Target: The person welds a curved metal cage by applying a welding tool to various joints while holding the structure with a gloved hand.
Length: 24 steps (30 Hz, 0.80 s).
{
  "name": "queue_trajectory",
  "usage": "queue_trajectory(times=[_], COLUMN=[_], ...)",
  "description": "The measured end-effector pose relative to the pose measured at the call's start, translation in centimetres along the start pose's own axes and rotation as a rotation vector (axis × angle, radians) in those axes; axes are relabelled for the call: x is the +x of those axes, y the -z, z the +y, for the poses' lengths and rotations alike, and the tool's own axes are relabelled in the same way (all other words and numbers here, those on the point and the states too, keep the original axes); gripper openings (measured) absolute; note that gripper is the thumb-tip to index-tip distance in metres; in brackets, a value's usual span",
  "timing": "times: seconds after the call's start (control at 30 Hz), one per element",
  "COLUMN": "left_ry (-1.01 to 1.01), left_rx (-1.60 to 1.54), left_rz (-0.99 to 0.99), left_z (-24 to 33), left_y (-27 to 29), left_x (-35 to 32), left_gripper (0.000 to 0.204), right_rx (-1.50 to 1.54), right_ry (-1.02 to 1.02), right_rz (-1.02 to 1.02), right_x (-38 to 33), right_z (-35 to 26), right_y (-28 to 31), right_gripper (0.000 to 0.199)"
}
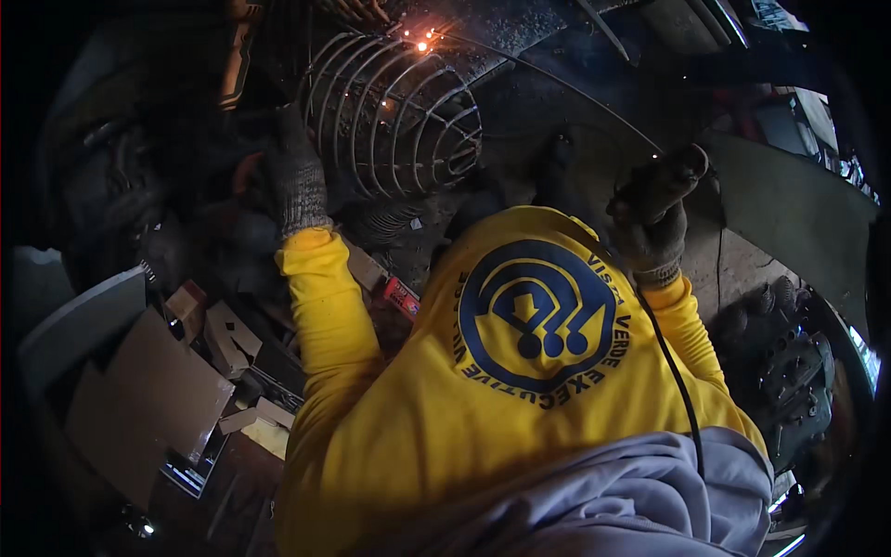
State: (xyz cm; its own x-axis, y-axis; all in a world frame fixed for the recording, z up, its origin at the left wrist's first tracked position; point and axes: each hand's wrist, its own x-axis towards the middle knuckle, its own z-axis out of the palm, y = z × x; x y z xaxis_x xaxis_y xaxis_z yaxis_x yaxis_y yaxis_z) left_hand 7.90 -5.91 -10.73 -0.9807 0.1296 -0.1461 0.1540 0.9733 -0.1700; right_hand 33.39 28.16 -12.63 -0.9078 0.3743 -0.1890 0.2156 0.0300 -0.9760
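One cage, ribs look joined, right of left fingers (grip: cannot tell) | right fingers clasp holder | glow by rod tip: weld seemingly unfinished

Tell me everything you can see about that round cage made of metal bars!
The basket-shaped cage of dull grey metal-looking rods has curved hoops and crossing bars with open gaps. It narrows toward the lower right and seems tipped sideways. Glowing orange spots show at its upper edge in the picture, where a long, thin, dark rod ends close by. The grey-gloved left hand is by its left side; whether it touches is too dark to tell.
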Motion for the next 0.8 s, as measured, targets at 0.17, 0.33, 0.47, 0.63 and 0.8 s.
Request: queue_trajectory(times=[0.17,0.33,0.47,0.63,0.8], left_ry=[0.437,0.384,0.443,0.34,0.301], left_rx=[-0.978,-1.089,-1.145,-1.148,-0.91], left_rz=[-0.009,-0.013,-0.058,-0.016,-0.189], left_z=[-1.1,-2.4,-1.9,-2.4,-6.8], left_y=[-1.8,-3.5,-3.1,-3.6,-6.2], left_x=[1.1,1.8,1.9,2.0,3.2], left_gripper=[0.047,0.045,0.041,0.041,0.039], right_rx=[-0.087,-0.058,-0.076,-0.097,-0.224], right_ry=[-0.035,0.063,0.059,0.053,0.085], right_rz=[-0.045,0.046,0.034,0.032,0.006], right_x=[-0.1,0.2,0.4,0.4,0.6], right_z=[0.1,-0.4,-0.7,-0.7,-1.5], right_y=[-0.3,-1.4,-1.5,-1.6,-1.6], right_gripper=[0.052,0.036,0.035,0.036,0.04])
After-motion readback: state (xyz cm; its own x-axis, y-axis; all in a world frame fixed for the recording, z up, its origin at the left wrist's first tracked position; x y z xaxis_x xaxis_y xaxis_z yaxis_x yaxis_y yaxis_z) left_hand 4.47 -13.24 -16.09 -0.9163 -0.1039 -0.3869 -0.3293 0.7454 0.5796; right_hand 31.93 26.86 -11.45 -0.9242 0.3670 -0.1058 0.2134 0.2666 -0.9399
